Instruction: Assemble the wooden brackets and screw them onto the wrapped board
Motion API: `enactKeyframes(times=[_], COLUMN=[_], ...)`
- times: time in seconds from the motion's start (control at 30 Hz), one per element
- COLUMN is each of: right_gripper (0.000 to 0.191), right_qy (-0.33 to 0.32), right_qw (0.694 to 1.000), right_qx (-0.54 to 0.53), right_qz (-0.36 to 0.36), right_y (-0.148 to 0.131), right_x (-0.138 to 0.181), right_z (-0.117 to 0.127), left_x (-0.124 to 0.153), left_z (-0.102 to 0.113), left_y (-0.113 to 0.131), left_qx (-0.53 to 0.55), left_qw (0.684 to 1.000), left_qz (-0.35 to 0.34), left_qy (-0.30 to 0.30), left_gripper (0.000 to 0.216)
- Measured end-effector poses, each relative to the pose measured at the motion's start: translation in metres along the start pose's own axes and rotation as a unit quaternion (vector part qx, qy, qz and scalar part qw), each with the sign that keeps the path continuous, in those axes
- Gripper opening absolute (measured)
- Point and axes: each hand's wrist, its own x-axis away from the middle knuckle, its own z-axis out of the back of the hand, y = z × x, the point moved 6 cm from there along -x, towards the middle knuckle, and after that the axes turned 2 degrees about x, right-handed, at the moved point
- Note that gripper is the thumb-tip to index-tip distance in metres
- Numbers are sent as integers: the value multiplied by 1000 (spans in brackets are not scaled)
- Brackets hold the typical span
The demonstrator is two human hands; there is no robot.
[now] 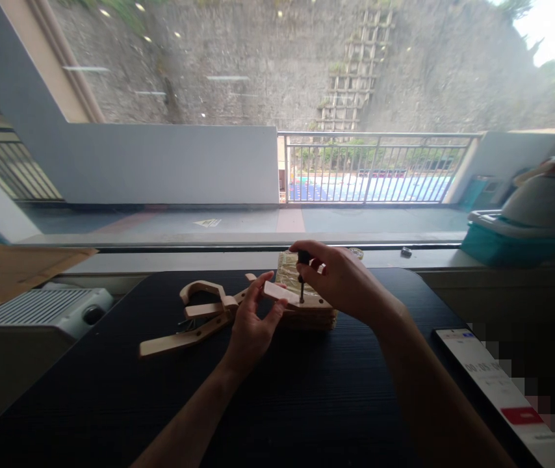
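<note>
My right hand (pixel 329 273) is closed around the black handle of a screwdriver (pixel 301 286), held upright with its tip down at a hole in a pale wooden piece (pixel 280 294). Between thumb and fingers, my left hand (pixel 253 318) grips the left part of that wooden piece. The piece rests on a plastic-wrapped stack (pixel 311 318) with layered brown edges. To the left of my left hand lie more wooden parts: a curved hook-like piece (pixel 204 288) and a long angled bar (pixel 175 343) with holes. Small dark metal bits (pixel 187 324) lie among them, too small to name.
The black table (pixel 331 403) stands against a window sill (pixel 126 261). A phone (pixel 482 370) showing a timer lies at the right edge. A white heater (pixel 38 318) and cardboard (pixel 19 270) are at left, a teal box (pixel 506 237) at right.
</note>
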Motion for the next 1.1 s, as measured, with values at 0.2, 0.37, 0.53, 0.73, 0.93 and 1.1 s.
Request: enactKeyframes(times=[0.2, 0.37, 0.53, 0.73, 0.93, 1.1], right_gripper=[26, 28, 31, 33, 33, 35], right_qy=[30, 46, -2, -16, 7, 17], right_qw=[999, 996, 999, 1000, 1000, 999], right_qx=[8, 58, 42, 15, 12, 28], right_qz=[-16, -46, -8, 0, -16, -28], right_y=[9, 12, -2, -3, 7, 9], right_x=[-1, -3, 0, 3, 1, 0], right_z=[2, 4, 5, 6, 7, 8], left_x=[1, 1, 1, 1, 1, 1], left_z=[0, 0, 1, 0, 0, 1], left_y=[0, 1, 4, 4, 1, 1], left_qx=[-5, -10, -20, 0, -8, -17], left_qw=[1000, 1000, 1000, 1000, 1000, 1000], left_qz=[3, 5, 13, 12, 6, 4], left_qy=[-3, -6, 1, -1, -3, -3], left_gripper=[51, 50, 51, 51, 50, 50])
